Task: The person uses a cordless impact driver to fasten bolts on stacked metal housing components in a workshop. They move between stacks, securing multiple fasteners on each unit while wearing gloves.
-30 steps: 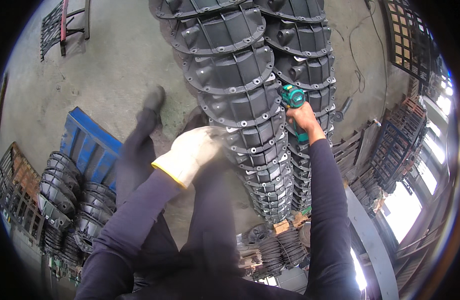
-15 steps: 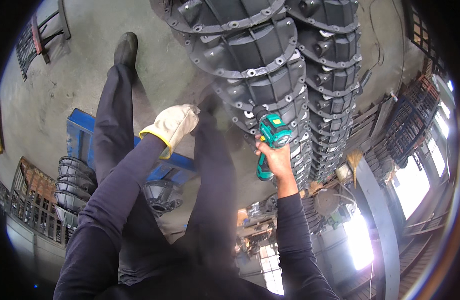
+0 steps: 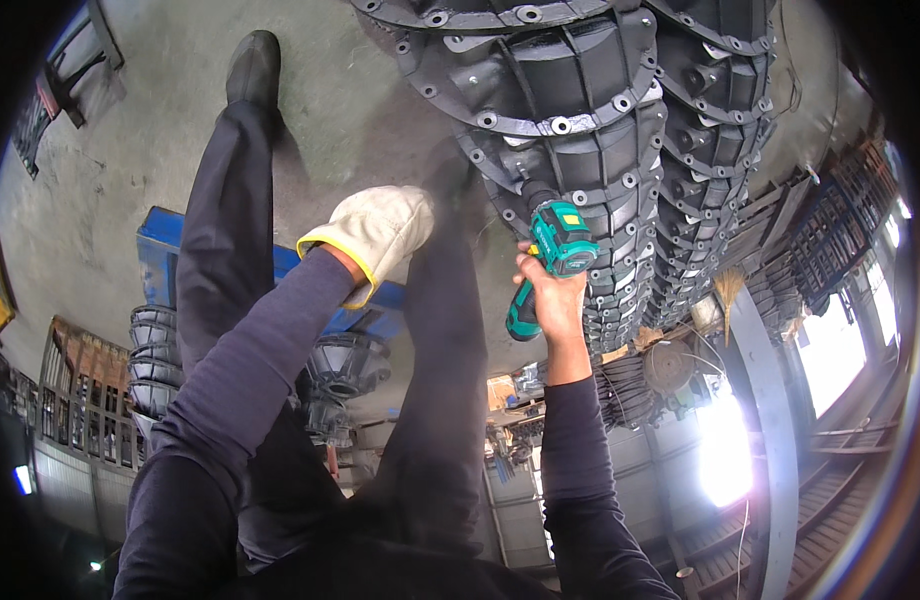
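Observation:
My bare right hand (image 3: 557, 300) is wrapped around the grip of a teal and black cordless drill (image 3: 558, 240). The drill's nose points away from me and meets the flange of a dark grey metal housing (image 3: 580, 165) in the nearer stack; the exact contact at the tip is too small to make out. In a cream work glove with yellow trim, my left hand (image 3: 375, 235) lies against my right leg by the knee. Its fingers are hidden by the glove and its angle.
A second column of ribbed housings (image 3: 705, 165) stands right of the first. Behind my legs is a blue metal frame (image 3: 160, 250), with stacked castings (image 3: 155, 360) beside it. A broom (image 3: 728, 290) leans near a grey post (image 3: 765, 430). Metal racks (image 3: 840, 225) line the right.
The view has shifted, so the stacks sit farther right and larger. The drill stays in my right hand at the same housing flange. My left hand still lies by my knee.

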Motion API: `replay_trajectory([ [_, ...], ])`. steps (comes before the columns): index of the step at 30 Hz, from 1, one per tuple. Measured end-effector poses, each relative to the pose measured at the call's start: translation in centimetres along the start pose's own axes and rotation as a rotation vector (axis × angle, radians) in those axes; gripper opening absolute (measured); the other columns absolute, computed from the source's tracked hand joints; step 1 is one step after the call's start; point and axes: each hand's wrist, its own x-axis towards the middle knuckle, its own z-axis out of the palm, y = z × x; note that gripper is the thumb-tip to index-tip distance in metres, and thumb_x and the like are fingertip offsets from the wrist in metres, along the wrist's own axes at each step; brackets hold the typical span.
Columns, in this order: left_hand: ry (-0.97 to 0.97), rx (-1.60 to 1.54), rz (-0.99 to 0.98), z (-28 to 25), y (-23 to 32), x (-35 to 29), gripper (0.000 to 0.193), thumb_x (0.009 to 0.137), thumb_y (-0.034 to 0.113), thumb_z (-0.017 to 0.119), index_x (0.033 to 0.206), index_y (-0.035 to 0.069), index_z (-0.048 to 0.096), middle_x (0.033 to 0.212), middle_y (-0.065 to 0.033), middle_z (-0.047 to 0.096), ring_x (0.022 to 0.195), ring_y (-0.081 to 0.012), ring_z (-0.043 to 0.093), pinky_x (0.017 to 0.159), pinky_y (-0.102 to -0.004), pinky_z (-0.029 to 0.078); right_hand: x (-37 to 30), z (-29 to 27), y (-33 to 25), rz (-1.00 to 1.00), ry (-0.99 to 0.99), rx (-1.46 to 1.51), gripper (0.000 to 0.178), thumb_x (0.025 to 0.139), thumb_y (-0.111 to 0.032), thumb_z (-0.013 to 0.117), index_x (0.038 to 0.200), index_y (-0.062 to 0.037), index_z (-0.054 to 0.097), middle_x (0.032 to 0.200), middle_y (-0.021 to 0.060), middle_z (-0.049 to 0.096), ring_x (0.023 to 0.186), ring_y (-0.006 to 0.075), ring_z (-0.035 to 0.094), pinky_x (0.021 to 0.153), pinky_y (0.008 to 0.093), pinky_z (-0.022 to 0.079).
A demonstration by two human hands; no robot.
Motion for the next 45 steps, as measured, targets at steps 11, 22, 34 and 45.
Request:
replay_trajectory([
  [11, 0.042, -0.051, 0.047, -1.0, 1.7, 1.2, 0.014, 0.094, 0.016, 0.063, 0.097, 0.006, 0.073, 0.091, -0.0173, 0.075, 0.089, -0.0364, 0.075, 0.081, -0.0465, 0.059, 0.8, 0.0, -2.3, 0.046, -0.010, -0.122, 0.019, 0.089, 0.001, 0.076, 0.108, 0.0026, 0.072, 0.099, 0.0087, 0.076, 0.069, 0.0169, 0.068, 0.064, 0.0319, 0.055],
  [22, 0.034, -0.041, 0.082, -1.6, 2.4, 1.7, 0.016, 0.094, 0.017, 0.061, 0.093, 0.006, 0.073, 0.088, -0.0173, 0.074, 0.086, -0.0374, 0.074, 0.077, -0.0471, 0.059, 1.3, 0.8, 0.3, -0.122, 0.123, -0.451, 0.010, 0.084, -0.009, 0.075, 0.083, -0.0011, 0.069, 0.069, 0.0032, 0.067, 0.057, 0.0142, 0.063, 0.058, 0.0338, 0.050],
  [34, 0.016, -0.055, 0.048, -2.5, 2.5, 1.6, 0.019, 0.095, 0.017, 0.060, 0.096, 0.006, 0.075, 0.094, -0.0191, 0.076, 0.091, -0.0383, 0.075, 0.081, -0.0483, 0.059, 1.1, 1.3, 0.5, -0.086, 0.170, -0.491, 0.016, 0.081, -0.013, 0.077, 0.082, -0.0002, 0.068, 0.071, 0.0100, 0.069, 0.064, 0.0240, 0.065, 0.065, 0.0395, 0.051],
  [45, 0.003, -0.009, 0.057, -3.1, 2.5, 1.4, 0.019, 0.093, 0.017, 0.060, 0.093, 0.005, 0.075, 0.088, -0.0209, 0.075, 0.086, -0.0397, 0.075, 0.077, -0.0498, 0.059, 1.2, 1.6, 0.5, -0.139, 0.192, -0.485, 0.013, 0.083, -0.011, 0.075, 0.078, -0.0012, 0.068, 0.064, 0.0053, 0.067, 0.057, 0.0168, 0.064, 0.059, 0.0369, 0.050],
])
